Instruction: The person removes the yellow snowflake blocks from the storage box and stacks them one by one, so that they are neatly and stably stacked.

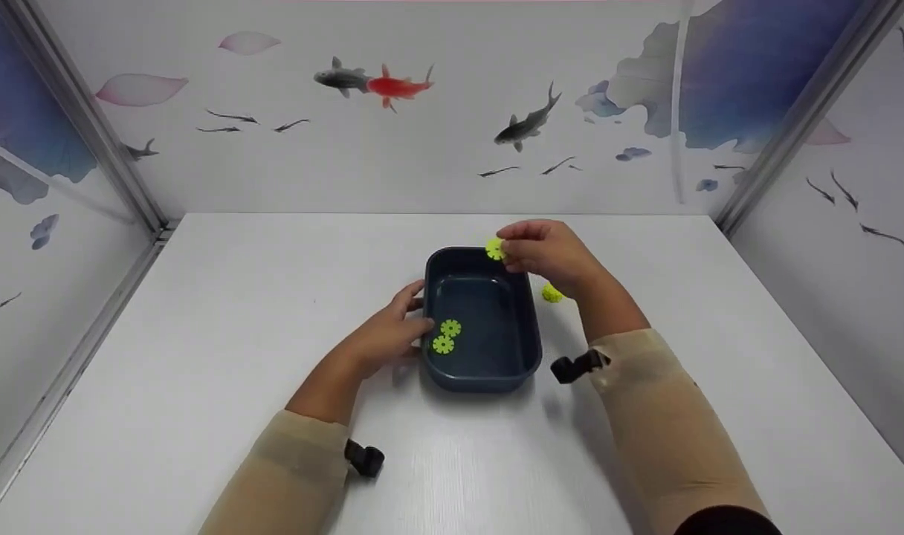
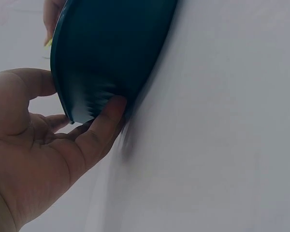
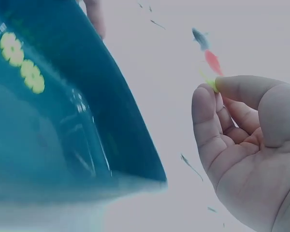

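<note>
Dropping green discs into the blue tub, one pinched and nearly over the rim.

Nearest me, my left hand (image 1: 387, 336) steadies the dark blue tub (image 1: 530, 327) on the white bench (image 1: 221, 312), fingers lying straight along its left wall. Two green toothed discs (image 1: 446, 336) sit inside the tub, on its floor by that wall. Farther out, my right hand (image 1: 549, 253) pinches a third green disc (image 1: 495, 249) between thumb and fingertips, above the tub's far right corner. A fourth disc (image 1: 551, 293) lies on the bench just right of the tub, under my right wrist. I judge this the placing step: next I should carry the pinched disc inward over the hollow and let go, then fetch the one outside.
</note>
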The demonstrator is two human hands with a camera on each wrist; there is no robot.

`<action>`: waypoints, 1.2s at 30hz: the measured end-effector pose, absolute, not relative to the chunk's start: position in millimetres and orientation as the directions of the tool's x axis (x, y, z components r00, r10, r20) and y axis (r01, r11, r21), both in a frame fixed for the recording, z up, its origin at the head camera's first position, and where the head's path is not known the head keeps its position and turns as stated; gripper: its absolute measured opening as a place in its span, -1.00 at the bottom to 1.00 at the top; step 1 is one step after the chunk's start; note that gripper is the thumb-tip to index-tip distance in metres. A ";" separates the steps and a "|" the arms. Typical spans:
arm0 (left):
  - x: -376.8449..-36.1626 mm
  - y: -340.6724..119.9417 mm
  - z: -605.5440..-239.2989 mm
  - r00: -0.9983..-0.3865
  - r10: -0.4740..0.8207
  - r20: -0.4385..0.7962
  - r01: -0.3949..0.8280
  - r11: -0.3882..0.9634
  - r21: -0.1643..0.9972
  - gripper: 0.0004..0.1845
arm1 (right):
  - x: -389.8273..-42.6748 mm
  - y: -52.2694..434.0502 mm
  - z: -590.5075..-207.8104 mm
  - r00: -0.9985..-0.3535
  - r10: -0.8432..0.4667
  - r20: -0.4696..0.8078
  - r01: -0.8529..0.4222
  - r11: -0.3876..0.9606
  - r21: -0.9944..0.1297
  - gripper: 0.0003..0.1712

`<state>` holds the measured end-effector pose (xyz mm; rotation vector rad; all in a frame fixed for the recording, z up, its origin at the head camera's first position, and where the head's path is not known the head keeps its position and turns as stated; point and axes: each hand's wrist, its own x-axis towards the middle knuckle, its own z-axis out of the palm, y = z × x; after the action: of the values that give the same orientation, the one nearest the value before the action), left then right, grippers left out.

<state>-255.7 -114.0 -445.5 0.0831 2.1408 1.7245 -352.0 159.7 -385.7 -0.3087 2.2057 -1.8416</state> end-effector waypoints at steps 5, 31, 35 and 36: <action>-256.5 -114.2 -448.3 -0.920 0.288 -0.265 -0.197 0.245 0.949 -0.25 | -346.1 189.6 -403.0 -0.966 -0.242 -0.089 0.054 0.148 -0.987 -0.61; -254.0 -114.8 -444.8 -0.921 0.273 -0.278 -0.204 0.270 0.941 -0.24 | -356.1 246.8 -471.0 -0.963 0.045 -0.267 0.270 0.119 -0.955 -0.62; -254.7 -115.1 -444.6 -0.921 0.282 -0.269 -0.196 0.261 0.945 -0.23 | -357.0 245.7 -472.8 -0.959 0.063 -0.276 0.282 0.118 -0.952 -0.63; -255.1 -115.0 -444.7 -0.921 0.284 -0.266 -0.193 0.261 0.946 -0.23 | -357.0 245.4 -472.7 -0.958 0.067 -0.278 0.284 0.116 -0.952 -0.63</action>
<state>-255.1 -115.0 -444.7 0.0828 2.1554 1.7004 -357.0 245.4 -472.7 0.3526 2.2163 -1.9534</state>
